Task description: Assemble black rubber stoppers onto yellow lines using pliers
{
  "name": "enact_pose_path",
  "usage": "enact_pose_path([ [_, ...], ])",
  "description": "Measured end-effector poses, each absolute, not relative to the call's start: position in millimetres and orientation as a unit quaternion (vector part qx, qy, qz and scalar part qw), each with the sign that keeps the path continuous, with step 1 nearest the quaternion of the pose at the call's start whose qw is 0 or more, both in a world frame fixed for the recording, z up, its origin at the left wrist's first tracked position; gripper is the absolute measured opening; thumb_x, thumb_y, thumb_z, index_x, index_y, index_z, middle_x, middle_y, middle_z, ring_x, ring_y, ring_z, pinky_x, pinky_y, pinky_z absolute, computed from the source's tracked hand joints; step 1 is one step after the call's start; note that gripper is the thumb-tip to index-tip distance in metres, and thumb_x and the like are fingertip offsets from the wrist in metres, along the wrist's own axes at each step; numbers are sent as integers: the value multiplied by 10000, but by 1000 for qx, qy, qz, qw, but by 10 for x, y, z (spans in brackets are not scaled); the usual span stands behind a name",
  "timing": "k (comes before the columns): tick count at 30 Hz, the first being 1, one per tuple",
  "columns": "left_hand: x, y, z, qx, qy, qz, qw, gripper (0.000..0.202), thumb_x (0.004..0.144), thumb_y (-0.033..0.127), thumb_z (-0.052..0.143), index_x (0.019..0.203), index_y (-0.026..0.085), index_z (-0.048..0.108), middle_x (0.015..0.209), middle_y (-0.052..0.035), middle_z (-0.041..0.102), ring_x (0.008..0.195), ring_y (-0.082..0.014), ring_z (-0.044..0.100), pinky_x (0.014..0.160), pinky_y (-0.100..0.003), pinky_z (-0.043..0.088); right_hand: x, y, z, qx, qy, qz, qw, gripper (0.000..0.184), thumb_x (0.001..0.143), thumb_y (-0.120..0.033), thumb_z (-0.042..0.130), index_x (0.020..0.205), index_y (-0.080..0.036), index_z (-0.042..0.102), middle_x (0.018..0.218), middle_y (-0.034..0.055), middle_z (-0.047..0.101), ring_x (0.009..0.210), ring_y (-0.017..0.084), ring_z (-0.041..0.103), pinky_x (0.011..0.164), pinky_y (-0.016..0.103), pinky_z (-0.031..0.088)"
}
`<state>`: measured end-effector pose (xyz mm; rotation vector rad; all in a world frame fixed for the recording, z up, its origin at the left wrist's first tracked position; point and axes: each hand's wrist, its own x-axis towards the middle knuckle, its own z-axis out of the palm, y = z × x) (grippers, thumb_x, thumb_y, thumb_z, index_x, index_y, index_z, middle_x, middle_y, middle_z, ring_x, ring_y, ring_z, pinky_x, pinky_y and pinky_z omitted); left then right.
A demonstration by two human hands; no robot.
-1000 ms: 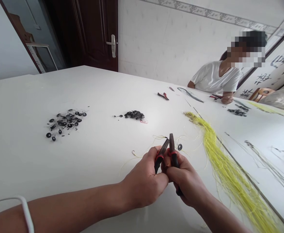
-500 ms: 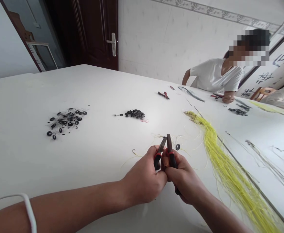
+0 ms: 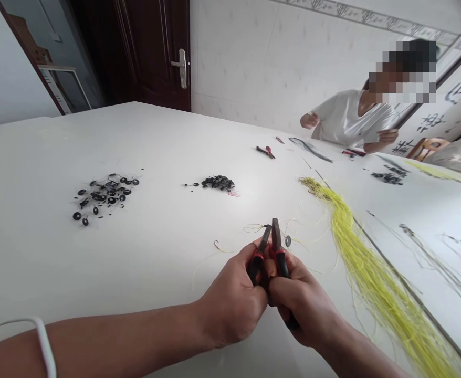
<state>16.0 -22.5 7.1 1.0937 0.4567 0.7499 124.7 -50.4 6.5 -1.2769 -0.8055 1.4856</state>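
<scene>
Close together over the near part of the table, my left hand and my right hand are each closed around a pair of pliers. The left pliers lean right and the right pliers point nearly straight ahead, their tips side by side. Between the tips is a small dark piece on a yellow line with a thin loop to the left. A black ring is just right of the jaws. Left of my fingers, a fishhook on yellow line shows. My curled fingers hide much of the handles.
A thick bundle of yellow line runs along the right. Black ring pieces lie in a left pile and a middle pile. Another pair of pliers rests farther back. A co-worker sits across the table.
My hands and both pliers stay nearly in place, the jaws still close together. The ring beside them has turned and looks narrower. Across the table, the co-worker has raised both hands.
</scene>
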Motion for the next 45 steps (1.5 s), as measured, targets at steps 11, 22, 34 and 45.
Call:
enact_pose_path([
  [11,143,-194,45,541,217,328,743,458,552,-91,338,862,200,507,633,69,395,572,-60,340,488,-198,271,1303,-491,40,-491,-367,614,497,152,458,-59,386,505,-191,327,398,-92,363,346,31,237,360,217,151],
  [22,129,-205,31,558,286,301,719,390,631,-35,397,917,221,466,687,58,401,598,-77,338,501,-219,282,1360,-446,-10,-486,-436,591,474,178,508,-33,393,569,-193,344,530,-68,354,499,73,278,445,233,202],
  [34,155,-203,57,491,255,308,774,552,552,-76,358,986,219,529,664,59,443,626,-73,402,550,-204,319,1275,-497,33,-529,-337,621,470,143,441,-70,376,504,-190,329,415,-87,346,344,28,226,344,217,122],
  [45,145,-257,70,458,222,326,797,558,526,-100,319,914,214,569,687,51,462,654,-73,394,558,-192,308,1257,-527,51,-471,-299,658,506,157,414,-35,375,459,-182,348,370,-72,400,354,37,276,340,209,135],
])
